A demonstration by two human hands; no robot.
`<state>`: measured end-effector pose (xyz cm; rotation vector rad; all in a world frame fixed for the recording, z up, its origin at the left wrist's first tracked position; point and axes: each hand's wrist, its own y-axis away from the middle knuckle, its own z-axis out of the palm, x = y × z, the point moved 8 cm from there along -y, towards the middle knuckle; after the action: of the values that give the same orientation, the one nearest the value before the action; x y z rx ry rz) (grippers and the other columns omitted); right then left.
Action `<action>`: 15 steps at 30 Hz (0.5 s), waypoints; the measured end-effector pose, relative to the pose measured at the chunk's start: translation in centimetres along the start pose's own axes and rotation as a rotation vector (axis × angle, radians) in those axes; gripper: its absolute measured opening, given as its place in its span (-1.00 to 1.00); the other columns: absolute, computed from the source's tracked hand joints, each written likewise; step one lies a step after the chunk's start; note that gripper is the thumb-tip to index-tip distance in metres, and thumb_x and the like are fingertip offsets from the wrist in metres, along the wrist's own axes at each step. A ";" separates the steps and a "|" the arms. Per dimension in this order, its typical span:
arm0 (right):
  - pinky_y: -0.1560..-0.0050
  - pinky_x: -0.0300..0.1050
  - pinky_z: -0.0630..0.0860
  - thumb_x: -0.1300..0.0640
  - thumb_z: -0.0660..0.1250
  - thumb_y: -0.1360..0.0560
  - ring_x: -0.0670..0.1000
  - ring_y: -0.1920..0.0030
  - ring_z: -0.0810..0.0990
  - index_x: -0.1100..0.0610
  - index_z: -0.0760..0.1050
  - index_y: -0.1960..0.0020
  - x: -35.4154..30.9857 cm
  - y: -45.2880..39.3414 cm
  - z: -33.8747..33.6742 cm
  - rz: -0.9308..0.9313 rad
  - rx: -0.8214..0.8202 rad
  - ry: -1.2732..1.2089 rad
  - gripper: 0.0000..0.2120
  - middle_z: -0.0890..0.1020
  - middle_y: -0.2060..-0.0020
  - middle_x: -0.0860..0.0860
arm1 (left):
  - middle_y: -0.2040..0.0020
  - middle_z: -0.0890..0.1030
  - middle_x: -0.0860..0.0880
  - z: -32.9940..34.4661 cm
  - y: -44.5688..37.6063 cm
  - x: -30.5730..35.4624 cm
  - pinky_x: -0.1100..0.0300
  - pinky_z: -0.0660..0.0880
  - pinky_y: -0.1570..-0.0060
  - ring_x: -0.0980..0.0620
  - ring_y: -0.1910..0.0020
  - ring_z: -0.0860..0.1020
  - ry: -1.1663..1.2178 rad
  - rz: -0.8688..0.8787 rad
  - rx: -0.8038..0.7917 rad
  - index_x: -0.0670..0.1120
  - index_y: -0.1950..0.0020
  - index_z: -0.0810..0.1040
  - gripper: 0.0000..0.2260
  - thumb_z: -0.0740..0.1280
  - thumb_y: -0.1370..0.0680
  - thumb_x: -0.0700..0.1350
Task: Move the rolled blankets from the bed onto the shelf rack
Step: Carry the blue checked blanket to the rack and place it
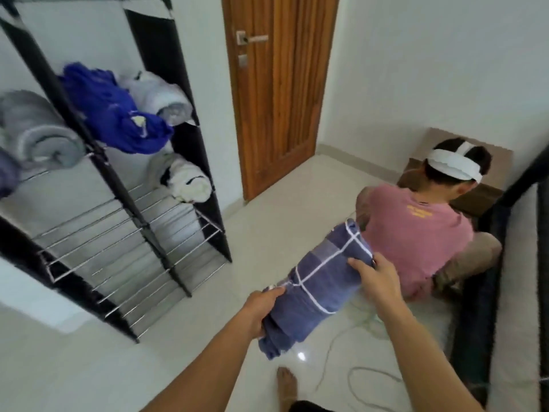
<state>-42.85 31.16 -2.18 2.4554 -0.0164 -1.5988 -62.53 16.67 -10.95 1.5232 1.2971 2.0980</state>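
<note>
We hold a rolled blue blanket (315, 289) with white grid lines in mid-air above the pale tiled floor (208, 367), between the shelf rack (118, 185) and the bed (517, 307). Our left hand (261, 310) is closed around the roll's near, lower end, fingers wrapped over its top edge. Our right hand (377, 278) clamps the roll's upper side about midway along, fingertips curled into the fabric. The roll runs lengthwise between the two grips, its far end pointing past the right hand toward a person in a pink shirt (421, 242) who sits on the floor just beside the bed's dark edge.

On the rack, a grey rolled blanket (38, 135) lies on an upper tier in the left bay. In the right bay, a loose blue cloth (118, 114) spills over the front edge of the upper tier, touching a light grey roll (166, 99) behind it. A white roll with dark marks (184, 179) sits on the tier below, at its right edge. The lower wire tiers are bare. A wooden door (279, 93) stands behind the rack.
</note>
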 end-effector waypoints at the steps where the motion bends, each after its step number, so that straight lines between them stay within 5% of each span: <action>1: 0.29 -0.06 0.36 0.19 0.39 -0.43 0.02 0.30 0.45 0.26 0.47 0.17 -1.1 -1.2 3.0 -0.013 -0.063 0.004 -0.85 0.53 0.29 0.09 | -0.02 0.55 -0.14 -2.0 -0.7 0.5 0.18 0.48 0.28 -0.03 0.23 0.52 0.042 -0.001 0.047 -0.23 -0.19 0.51 -0.65 0.38 -0.53 -0.03; 3: 0.30 -0.10 0.38 0.25 0.36 -0.44 0.01 0.28 0.48 0.20 0.49 0.15 -3.3 -3.5 8.9 -0.049 -0.179 -0.001 -0.95 0.55 0.29 0.06 | -0.06 0.58 -0.15 -6.1 -2.6 1.6 0.19 0.47 0.30 -0.03 0.23 0.52 0.107 0.004 0.139 -0.24 -0.18 0.52 -0.65 0.38 -0.53 -0.02; 8: 0.14 -0.07 0.46 0.25 0.32 -0.47 0.07 0.15 0.54 0.16 0.52 0.02 -8.6 -7.5 21.6 -0.137 -0.442 0.033 -0.91 0.59 0.18 0.08 | -0.19 0.64 -0.13 -14.6 -7.3 3.7 -0.01 0.55 -0.14 -0.16 -0.08 0.58 0.273 -0.022 0.398 -0.14 -0.27 0.52 -0.36 0.42 -0.34 0.24; 11: 0.08 -0.10 0.47 0.23 0.31 -0.49 0.06 0.09 0.56 0.12 0.53 -0.06 -12.5 -9.5 27.9 -0.238 -0.559 0.081 -0.84 0.60 0.10 0.06 | -0.19 0.64 -0.12 -18.5 -10.2 4.2 -0.09 0.56 -0.14 -0.18 -0.09 0.60 0.386 -0.007 0.485 -0.12 -0.31 0.48 -0.19 0.42 -0.21 0.34; 15: 0.04 -0.14 0.43 0.25 0.30 -0.48 0.10 0.00 0.57 0.20 0.51 -0.23 -17.6 -11.2 36.0 -0.407 -0.694 0.209 -0.67 0.62 -0.03 0.13 | -0.19 0.62 -0.11 -20.9 -10.1 6.9 -0.10 0.57 -0.07 -0.17 -0.06 0.58 0.513 0.014 0.562 -0.08 -0.28 0.41 -0.46 0.33 -0.45 0.23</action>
<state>-83.88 38.21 -2.30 2.1094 0.9512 -1.1703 -86.31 16.19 -15.48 1.1826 2.2097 2.3503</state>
